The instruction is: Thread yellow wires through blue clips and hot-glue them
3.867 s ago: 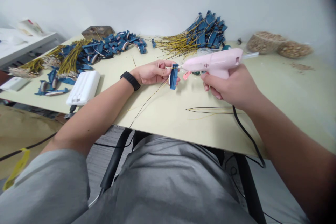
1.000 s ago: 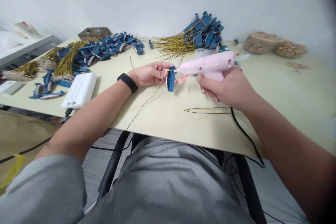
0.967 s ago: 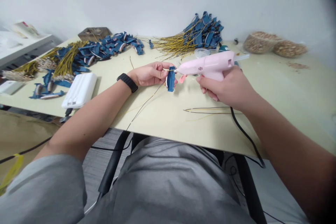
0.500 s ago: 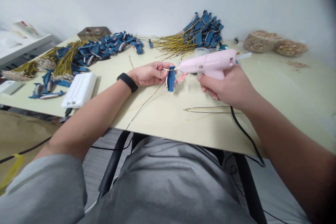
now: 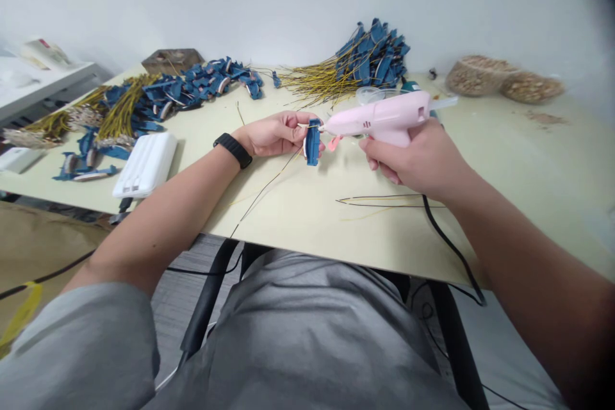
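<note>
1. L hand [image 5: 281, 136]: narrow grip, thumb + fingers pinching blue piece [image 5: 312, 144] approx. upright at fingertips; pale curved part shows on its L side.
2. R hand [image 5: 413, 157]: closed round handle of pink glue gun [image 5: 379, 116], barrel pointing at L hand.
3. Btwn the grips: nozzle [image 5: 322, 129] at upper R edge of blue piece; too small to tell if touching. Coral tab [image 5: 334, 143] hangs under gun's front.
4. Just behind R grip: clear glue stick [image 5: 444, 103] pokes out gun's rear; blk power cord [image 5: 449, 245] drops below R hand, over table edge.
5. L wrist: blk watch band [image 5: 234, 150].
6. Below L grip: thin blk/yellow wire [image 5: 266, 186] slants down twd near edge of table [image 5: 298, 224]. Below R grip: loose wires [image 5: 379, 196] flat on table.
7. Beyond gun, just behind barrel: clear lid-like disc [image 5: 369, 95]; past it, bundle of wired blue pieces [image 5: 372, 54], yellow stems pointing L.
8. Beyond + L of L grip: heap of blue pieces [image 5: 206, 83], brown box [image 5: 172, 61] behind.
9. Well L of L grip, beside forearm: white power bank [image 5: 145, 165] w/ cable; yellow-stemmed bunches [image 5: 122, 109] past it.
10. Far R, beyond R grip: two clear containers [image 5: 480, 77] w/ tan chips, few crumbs [image 5: 545, 118] nearby.
</note>
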Motion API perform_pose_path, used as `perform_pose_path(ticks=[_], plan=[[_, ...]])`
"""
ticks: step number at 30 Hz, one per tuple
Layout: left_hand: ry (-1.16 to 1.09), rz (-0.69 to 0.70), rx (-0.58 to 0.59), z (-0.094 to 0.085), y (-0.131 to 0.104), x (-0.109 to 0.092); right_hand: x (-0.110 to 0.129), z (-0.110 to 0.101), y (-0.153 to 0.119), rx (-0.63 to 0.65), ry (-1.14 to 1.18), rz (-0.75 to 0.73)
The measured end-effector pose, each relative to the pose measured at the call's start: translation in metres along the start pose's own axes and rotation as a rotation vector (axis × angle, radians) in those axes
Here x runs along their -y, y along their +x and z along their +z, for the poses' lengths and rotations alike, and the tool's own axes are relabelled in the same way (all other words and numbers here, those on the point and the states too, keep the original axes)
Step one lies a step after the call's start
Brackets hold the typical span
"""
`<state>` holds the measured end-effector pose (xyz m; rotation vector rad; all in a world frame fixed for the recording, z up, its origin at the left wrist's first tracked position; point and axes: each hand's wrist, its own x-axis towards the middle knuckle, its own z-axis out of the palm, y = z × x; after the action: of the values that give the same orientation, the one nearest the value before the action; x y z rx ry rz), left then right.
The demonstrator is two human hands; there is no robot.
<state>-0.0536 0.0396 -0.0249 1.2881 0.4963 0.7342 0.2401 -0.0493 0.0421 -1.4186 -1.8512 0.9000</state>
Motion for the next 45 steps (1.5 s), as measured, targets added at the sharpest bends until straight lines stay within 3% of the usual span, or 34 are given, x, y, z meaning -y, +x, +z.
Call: perform_pose_path(ticks=[6, 14, 27, 45], plan=[[0.002, -0.022, -0.087, 0.0003, -0.0010, 0.0006, -0.0039, -0.0011, 0.0019, 0.015, 0.011, -0.017], [0.012, -0.023, -0.062, -0.0015, 0.0004, 0.0011, -0.0062, -0.0020, 0.0019, 0.060, 0.084, -0.059], [-0.015, 0.020, -0.032, -0.0022, 0.0017, 0.0003, -0.0047, -0.0036, 0.0006, 0.111, 0.046, 0.008], [-0.091, 0.048, -0.243, 0.0014, 0.0061, -0.0009, -0.0063, -0.0033, 0.0019, 0.119, -0.015, 0.080]])
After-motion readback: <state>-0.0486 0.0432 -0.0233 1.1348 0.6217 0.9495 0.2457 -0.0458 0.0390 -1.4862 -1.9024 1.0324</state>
